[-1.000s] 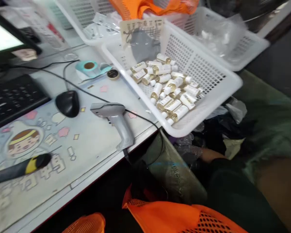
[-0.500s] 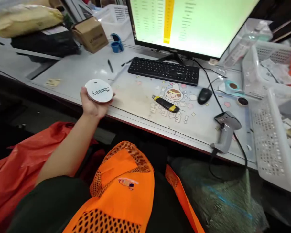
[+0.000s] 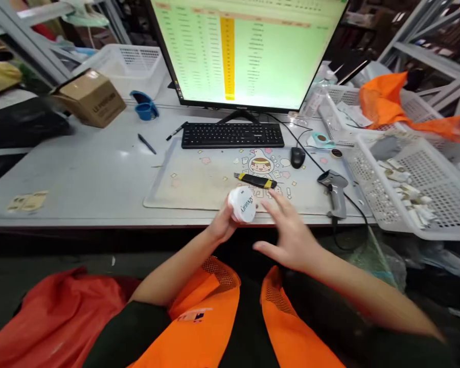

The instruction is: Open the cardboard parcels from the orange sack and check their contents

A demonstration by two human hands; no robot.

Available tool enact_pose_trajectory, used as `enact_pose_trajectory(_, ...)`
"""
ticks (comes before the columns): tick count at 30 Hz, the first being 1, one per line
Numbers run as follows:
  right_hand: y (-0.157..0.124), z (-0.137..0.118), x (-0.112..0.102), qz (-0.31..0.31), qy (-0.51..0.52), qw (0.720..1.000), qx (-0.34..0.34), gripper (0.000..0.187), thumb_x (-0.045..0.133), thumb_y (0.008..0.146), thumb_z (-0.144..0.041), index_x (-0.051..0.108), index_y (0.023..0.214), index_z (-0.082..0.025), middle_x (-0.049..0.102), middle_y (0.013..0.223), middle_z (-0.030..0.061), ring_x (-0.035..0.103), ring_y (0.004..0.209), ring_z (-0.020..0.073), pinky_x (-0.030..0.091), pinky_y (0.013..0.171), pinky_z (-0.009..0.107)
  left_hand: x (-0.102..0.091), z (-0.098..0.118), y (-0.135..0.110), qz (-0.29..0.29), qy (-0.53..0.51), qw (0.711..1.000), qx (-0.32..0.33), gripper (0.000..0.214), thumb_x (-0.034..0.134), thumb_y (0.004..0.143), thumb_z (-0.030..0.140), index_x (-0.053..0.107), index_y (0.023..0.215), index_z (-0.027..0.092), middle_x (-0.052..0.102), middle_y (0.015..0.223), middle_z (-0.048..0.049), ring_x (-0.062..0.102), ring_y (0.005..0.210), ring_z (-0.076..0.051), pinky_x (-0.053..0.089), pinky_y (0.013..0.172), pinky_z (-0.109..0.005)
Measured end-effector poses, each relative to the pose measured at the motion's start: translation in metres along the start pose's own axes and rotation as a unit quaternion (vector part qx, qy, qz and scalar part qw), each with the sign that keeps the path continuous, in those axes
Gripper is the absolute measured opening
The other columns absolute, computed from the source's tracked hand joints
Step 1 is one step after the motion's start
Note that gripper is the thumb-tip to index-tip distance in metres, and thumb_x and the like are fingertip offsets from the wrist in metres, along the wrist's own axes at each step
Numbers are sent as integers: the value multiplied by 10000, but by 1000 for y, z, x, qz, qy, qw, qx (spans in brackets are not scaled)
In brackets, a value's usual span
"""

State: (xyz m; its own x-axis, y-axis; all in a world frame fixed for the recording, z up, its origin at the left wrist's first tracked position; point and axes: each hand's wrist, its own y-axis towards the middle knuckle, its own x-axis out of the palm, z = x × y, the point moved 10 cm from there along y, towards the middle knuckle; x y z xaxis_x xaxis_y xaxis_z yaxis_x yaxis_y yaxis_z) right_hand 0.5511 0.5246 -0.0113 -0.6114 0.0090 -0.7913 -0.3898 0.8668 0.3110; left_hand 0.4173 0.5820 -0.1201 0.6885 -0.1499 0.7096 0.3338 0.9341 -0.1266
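A white tub (image 3: pixel 244 204) is clasped by the left hand (image 3: pixel 223 223) over the near edge of the desk (image 3: pixel 99 212), its printed face uncovered, perhaps for reading. The right hand (image 3: pixel 292 236) is held just right of it, fingers spread, apparently gripping nothing.

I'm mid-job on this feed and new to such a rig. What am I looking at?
There's no machine: a person works bare-handed, seen by a camera worn on the head, looking forward and down. The left hand holds a round white lettered container; the right hand is open beside it, apparently empty. On the desk stand a monitor and keyboard. A utility knife, mouse and barcode scanner lie on a cartoon mat; at right, a white plastic basket holds small bottles.
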Motion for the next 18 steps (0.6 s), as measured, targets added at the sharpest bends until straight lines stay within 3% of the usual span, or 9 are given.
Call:
enact_pose_trajectory(2, 25, -6, 30, -2, 16, 1000, 15, 982, 782, 866, -725, 461, 1651, -230, 460, 1672, 219, 432, 1573, 438, 430, 1263, 676, -4, -12, -7, 18, -19, 1000, -10, 946, 947, 629, 772, 700, 1366, 233, 702, 1459, -123, 588, 1456, -399, 487, 1244, -510)
enact_pose_trajectory(4, 50, -11, 60, -12, 37, 999, 21, 924, 792, 879, -657, 483, 1629, -214, 554, 1574, 217, 546, 1484, 407, 509, 1212, 626, -19, -13, -13, 54, -48, 997, -27, 819, 869, 745, 778, 738, 1298, 189, 748, 1372, -142, 623, 1417, -380, 487, 1241, -473)
enact_pose_trajectory(6, 69, -24, 78, -27, 43, 998, -26, 845, 804, 880, -572, 527, 1587, -200, 600, 1494, 215, 615, 1396, 385, 556, 1163, 587, -41, -7, -19, 102, -79, 990, -56, 652, 720, 925, 714, 757, 1246, 148, 791, 1244, -156, 696, 1307, -352, 538, 1173, -440)
enact_pose_trajectory(9, 80, -49, 83, -53, 58, 983, -164, 761, 792, 878, -489, 557, 1554, -232, 595, 1489, 199, 628, 1365, 368, 549, 1162, 566, -74, 7, -28, 151, -129, 973, -116, 521, 510, 1072, 556, 740, 1248, 124, 808, 1111, -150, 774, 1061, -296, 628, 959, -393)
enact_pose_trajectory(11, 90, -43, 76, -33, 100, 978, -180, 743, 775, 880, -506, 547, 1544, -262, 576, 1508, 184, 597, 1407, 367, 521, 1190, 572, -86, 20, -32, 132, -154, 969, -143, 569, 449, 1074, 568, 700, 1322, 122, 802, 1107, -165, 781, 963, -295, 641, 811, -387)
enact_pose_trajectory(13, 106, -8, 70, 27, 178, 979, -93, 731, 746, 885, -586, 526, 1508, -274, 557, 1495, 177, 590, 1415, 359, 528, 1177, 574, -92, 38, -33, 93, -162, 974, -126, 673, 464, 1025, 660, 654, 1397, 132, 794, 1127, -187, 784, 951, -316, 631, 722, -379)
enact_pose_trajectory(15, 114, 37, 79, 78, 263, 961, 33, 714, 734, 859, -675, 515, 1402, -267, 549, 1463, 174, 613, 1378, 341, 567, 1124, 554, -96, 57, -33, 67, -147, 984, -81, 775, 557, 933, 744, 627, 1436, 159, 793, 1142, -189, 785, 985, -330, 627, 704, -365)
enact_pose_trajectory(17, 114, 69, 100, 81, 290, 946, 124, 668, 768, 806, -699, 518, 1241, -258, 556, 1441, 174, 608, 1374, 333, 575, 1109, 544, -99, 71, -33, 64, -116, 991, -34, 845, 646, 849, 780, 620, 1447, 185, 793, 1162, -176, 780, 1042, -343, 635, 729, -371)
enact_pose_trajectory(18, 111, 75, 108, 66, 268, 951, 141, 621, 793, 790, -673, 526, 1161, -253, 562, 1441, 180, 582, 1404, 342, 550, 1142, 563, -98, 75, -33, 66, -99, 993, -18, 867, 664, 827, 789, 616, 1452, 190, 791, 1182, -174, 771, 1087, -359, 644, 762, -395)
